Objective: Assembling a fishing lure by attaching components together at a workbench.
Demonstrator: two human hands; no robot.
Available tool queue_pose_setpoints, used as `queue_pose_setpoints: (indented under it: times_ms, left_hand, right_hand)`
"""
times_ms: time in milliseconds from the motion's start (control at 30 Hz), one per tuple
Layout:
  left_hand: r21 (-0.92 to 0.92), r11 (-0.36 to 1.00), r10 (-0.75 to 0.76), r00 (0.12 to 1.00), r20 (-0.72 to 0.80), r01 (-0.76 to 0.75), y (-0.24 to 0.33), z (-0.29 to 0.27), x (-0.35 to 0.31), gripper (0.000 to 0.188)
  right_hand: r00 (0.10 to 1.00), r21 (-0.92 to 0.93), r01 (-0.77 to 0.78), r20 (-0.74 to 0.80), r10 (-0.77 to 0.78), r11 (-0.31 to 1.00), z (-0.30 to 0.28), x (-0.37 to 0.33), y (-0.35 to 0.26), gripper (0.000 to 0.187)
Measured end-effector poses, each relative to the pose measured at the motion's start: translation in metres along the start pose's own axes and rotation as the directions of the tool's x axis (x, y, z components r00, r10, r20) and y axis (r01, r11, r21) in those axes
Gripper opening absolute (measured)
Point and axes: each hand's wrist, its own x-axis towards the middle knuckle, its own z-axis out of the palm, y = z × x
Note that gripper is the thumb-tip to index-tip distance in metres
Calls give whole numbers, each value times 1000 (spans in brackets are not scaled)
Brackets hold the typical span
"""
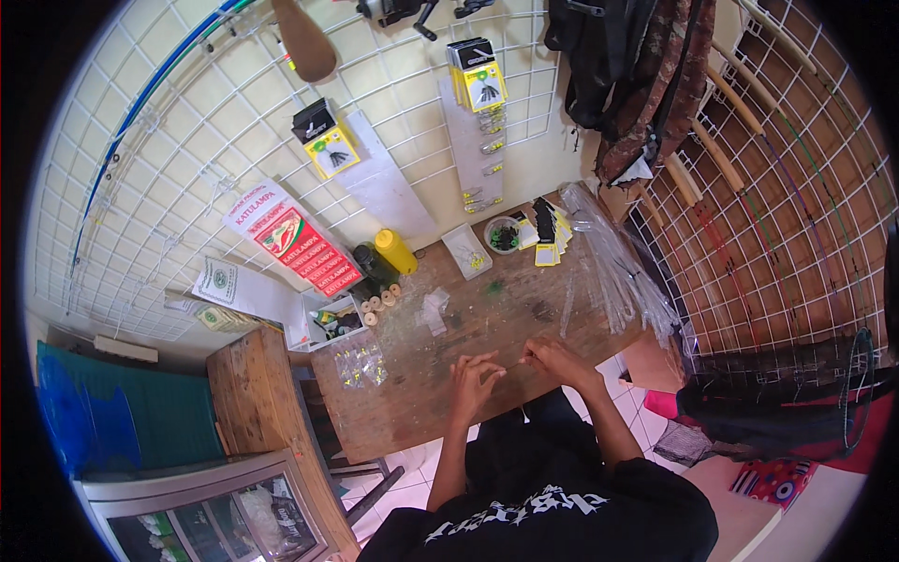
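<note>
Over the front part of the wooden table (421, 403), my two hands face each other with a narrow gap between them. My left hand (476, 378) is closed in a pinch, thumb against fingertips. The fingers of my right hand (552, 362) are curled and pressed together. Whatever either hand holds is too small to make out. Farther back are a white tray (460, 253) with small yellow pieces, a round tub (503, 236) of green and black bits, and a fan of yellow-and-black cards (552, 234). Small clear packets (360, 364) with yellow pieces lie at the left.
A yellow squeeze bottle (395, 252), a dark bottle (373, 269), wooden spools (379, 304) and a white box (323, 328) stand at the table's left. Long clear plastic sleeves (618, 262) cover its right side. White wire grids (403, 112) hold cards, fishing rods and a bag.
</note>
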Motion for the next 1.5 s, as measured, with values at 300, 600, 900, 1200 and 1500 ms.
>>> queue_pose_setpoints:
  times_ms: [300,600,900,1200,1500]
  left_hand:
    - [153,979,108,981,161,-133,14,-1,18,13]
    - [138,983,101,985,141,-120,21,6,16,14]
    - [21,996,83,996,-26,-83,24,0,26,12]
    - [-70,994,77,995,-66,-81,27,-13,31,12]
    - [31,999,-23,999,-25,24,45,-26,42,17]
  right_hand:
    - [994,-121,-43,92,55,992,-13,4,6,30]
    - [989,20,-143,27,142,990,-27,6,2,31]
    - [990,473,-77,-71,126,878,-34,25,23,16]
    - [983,116,186,-17,-185,976,-40,30,23,10]
    - [982,106,188,13,-191,976,-43,34,16,14]
